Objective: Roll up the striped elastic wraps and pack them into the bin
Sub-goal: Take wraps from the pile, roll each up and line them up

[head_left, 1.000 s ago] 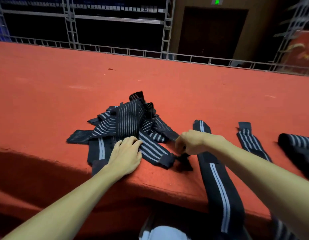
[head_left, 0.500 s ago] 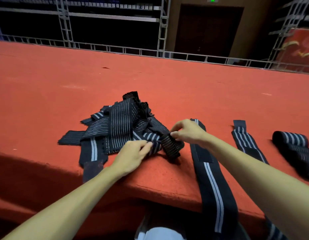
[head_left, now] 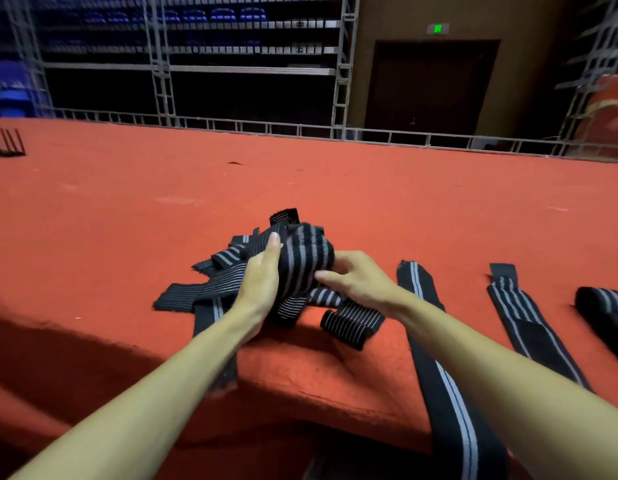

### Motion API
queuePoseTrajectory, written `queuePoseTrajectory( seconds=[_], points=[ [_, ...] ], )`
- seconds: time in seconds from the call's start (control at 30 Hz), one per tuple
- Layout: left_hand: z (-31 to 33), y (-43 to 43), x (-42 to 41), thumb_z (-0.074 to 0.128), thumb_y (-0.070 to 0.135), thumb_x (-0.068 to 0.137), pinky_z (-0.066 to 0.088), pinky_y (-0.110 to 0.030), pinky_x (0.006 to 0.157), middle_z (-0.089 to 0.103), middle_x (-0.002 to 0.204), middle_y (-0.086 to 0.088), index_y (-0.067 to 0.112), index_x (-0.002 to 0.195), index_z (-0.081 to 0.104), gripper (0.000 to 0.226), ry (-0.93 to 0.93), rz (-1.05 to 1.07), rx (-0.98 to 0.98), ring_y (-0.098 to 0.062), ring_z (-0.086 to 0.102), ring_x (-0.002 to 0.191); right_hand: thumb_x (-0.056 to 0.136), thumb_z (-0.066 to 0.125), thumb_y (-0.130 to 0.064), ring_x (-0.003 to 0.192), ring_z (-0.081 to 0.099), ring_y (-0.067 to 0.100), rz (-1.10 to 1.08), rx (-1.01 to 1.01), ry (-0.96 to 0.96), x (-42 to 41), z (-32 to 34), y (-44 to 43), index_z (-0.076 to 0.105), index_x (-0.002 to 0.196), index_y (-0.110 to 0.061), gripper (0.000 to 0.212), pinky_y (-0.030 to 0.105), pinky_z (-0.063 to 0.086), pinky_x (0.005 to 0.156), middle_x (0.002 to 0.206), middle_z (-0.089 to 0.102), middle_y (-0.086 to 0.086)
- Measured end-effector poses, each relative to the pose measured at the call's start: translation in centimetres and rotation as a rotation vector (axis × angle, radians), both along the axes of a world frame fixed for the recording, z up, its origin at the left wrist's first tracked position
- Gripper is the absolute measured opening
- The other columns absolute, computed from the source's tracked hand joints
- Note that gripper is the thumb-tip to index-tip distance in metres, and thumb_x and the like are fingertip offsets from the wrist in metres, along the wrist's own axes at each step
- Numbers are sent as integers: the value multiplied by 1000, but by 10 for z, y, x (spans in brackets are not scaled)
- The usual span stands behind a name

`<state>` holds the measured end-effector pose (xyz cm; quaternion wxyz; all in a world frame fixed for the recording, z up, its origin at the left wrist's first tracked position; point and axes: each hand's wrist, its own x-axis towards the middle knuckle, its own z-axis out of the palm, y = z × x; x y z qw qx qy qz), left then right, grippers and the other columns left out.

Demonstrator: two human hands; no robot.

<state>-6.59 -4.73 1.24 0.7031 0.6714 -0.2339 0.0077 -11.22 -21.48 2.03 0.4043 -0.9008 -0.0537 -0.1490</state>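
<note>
A black wrap with grey stripes is bunched up and lifted between my two hands above the heap of tangled wraps. My left hand grips its left side, fingers reaching up along it. My right hand holds the right side, thumb pressed on the stripes. A small loose rolled end lies just below my right hand. No bin is in view.
The red carpeted platform drops off at its near edge. One long wrap hangs over that edge, another lies flat beside it, and a rolled wrap sits far right. A dark object lies at the far left. Metal railing runs behind.
Both hands have come together and lifted a bunched wrap off the heap. Before, my left hand lay on the heap and my right pinched a wrap's end.
</note>
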Motion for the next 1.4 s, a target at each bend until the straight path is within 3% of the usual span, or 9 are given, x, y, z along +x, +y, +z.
queuePoseTrajectory(
  seconds=[0.17, 0.4, 0.6, 0.73, 0.97, 1.1, 1.2, 1.3, 1.4],
  points=[
    [-40, 5, -6, 24, 44, 102, 36, -23, 101, 63, 121, 4, 16, 119, 64, 52, -252, -38, 458, -9, 55, 115, 96, 53, -9, 98, 67, 14, -55, 357, -74, -23, 5, -16, 69, 107, -15, 21, 34, 53, 89, 106, 72, 1],
    [-49, 5, -6, 10, 56, 92, 34, -30, 107, 63, 119, 14, 24, 114, 63, 65, -711, -23, 784, -3, 50, 116, 101, 41, -10, 69, 61, 16, -310, 683, -153, -61, 7, -54, 64, 95, -17, 25, 23, 53, 52, 83, 66, 2],
    [-76, 7, 14, 35, 36, 100, 20, -29, 111, 44, 142, 14, 29, 136, 45, 38, -700, 51, 1072, -4, 33, 135, 94, 47, -5, 74, 55, 17, -604, 483, -124, -83, -10, -109, 60, 74, -14, 25, 29, 42, 64, 76, 62, 3],
    [-74, -16, -1, 44, 32, 98, 27, -31, 106, 49, 136, 8, 23, 133, 48, 37, -726, 35, 885, -11, 43, 128, 94, 54, -12, 75, 58, 15, -573, 318, 30, -86, -32, -114, 64, 81, -16, 16, 34, 45, 71, 81, 66, 0],
    [-67, -67, -60, 47, 70, 80, 34, -25, 100, 54, 115, 13, 25, 114, 60, 57, -775, -388, 788, -3, 49, 111, 95, 51, -17, 78, 59, 16, -605, 345, 27, -81, -35, -113, 63, 90, -15, 13, 36, 48, 71, 90, 68, 4],
    [-81, -94, -77, 59, 48, 86, 39, -29, 97, 59, 111, 10, 24, 112, 59, 35, -733, -339, 791, -8, 51, 107, 95, 49, -16, 84, 62, 19, -632, 405, 22, -90, -35, -117, 62, 90, -17, 14, 40, 52, 77, 95, 69, 8],
    [-77, -99, -74, 60, 22, 91, 49, -31, 81, 66, 94, 6, 22, 96, 63, 6, -462, -322, 632, -10, 61, 85, 98, 45, -13, 78, 59, 18, -620, 438, 18, -99, -35, -120, 58, 88, -16, 17, 38, 52, 71, 89, 65, 7],
    [-58, -88, -57, 52, 10, 96, 49, -27, 45, 61, 87, 0, 16, 98, 54, 6, -61, -242, 384, -13, 60, 47, 97, 44, -12, 85, 56, 17, -643, 221, 27, -108, -39, -126, 59, 91, -15, 17, 31, 43, 76, 92, 64, 1],
    [-36, -61, -23, 45, 8, 98, 46, -28, 35, 62, 96, -9, 12, 104, 50, 8, 23, -41, 213, -18, 60, 43, 96, 46, -15, 94, 57, 21, -684, -12, 67, -114, -45, -128, 61, 91, -16, 16, 29, 37, 78, 94, 64, 0]
  ],
)
